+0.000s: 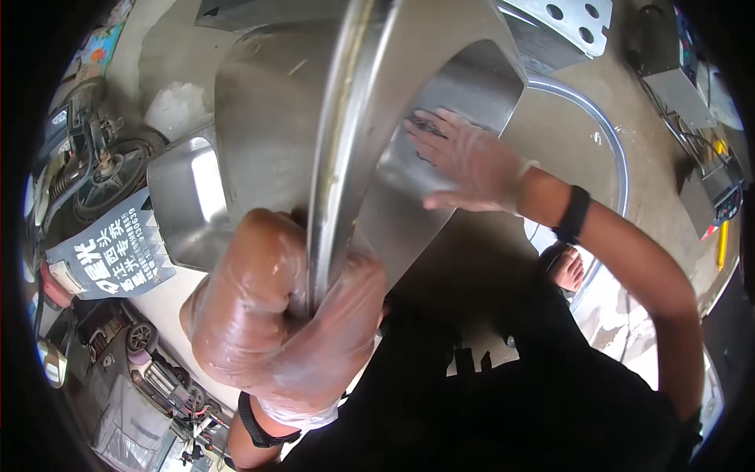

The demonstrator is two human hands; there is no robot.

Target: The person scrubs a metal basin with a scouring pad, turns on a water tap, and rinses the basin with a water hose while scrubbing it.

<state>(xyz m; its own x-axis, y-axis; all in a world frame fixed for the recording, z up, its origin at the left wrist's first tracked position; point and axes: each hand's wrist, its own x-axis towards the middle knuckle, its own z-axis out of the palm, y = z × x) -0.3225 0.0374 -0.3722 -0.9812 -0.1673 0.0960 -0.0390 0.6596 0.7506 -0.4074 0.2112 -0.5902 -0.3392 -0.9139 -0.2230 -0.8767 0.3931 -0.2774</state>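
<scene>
My left hand (287,315), in a clear thin glove, is wrapped around the lower end of the thick rim (338,149) of a large shiny sheet-metal piece (275,110). That rim rises toward the camera and blocks part of the view. On the right, my right hand (468,157), gloved the same way, lies with fingers apart against an inner metal face (472,82). Dark, tangled-looking marks (425,124) show at its fingertips; whether they are on the metal or a loose material, I cannot tell.
A metal basin (185,244) stands to the left, near a printed grey sheet (114,252) and a motorbike wheel (118,177). A clear hose (617,149) curves over the floor at right. A perforated metal plate (562,20) and a grey machine (680,86) are farther off.
</scene>
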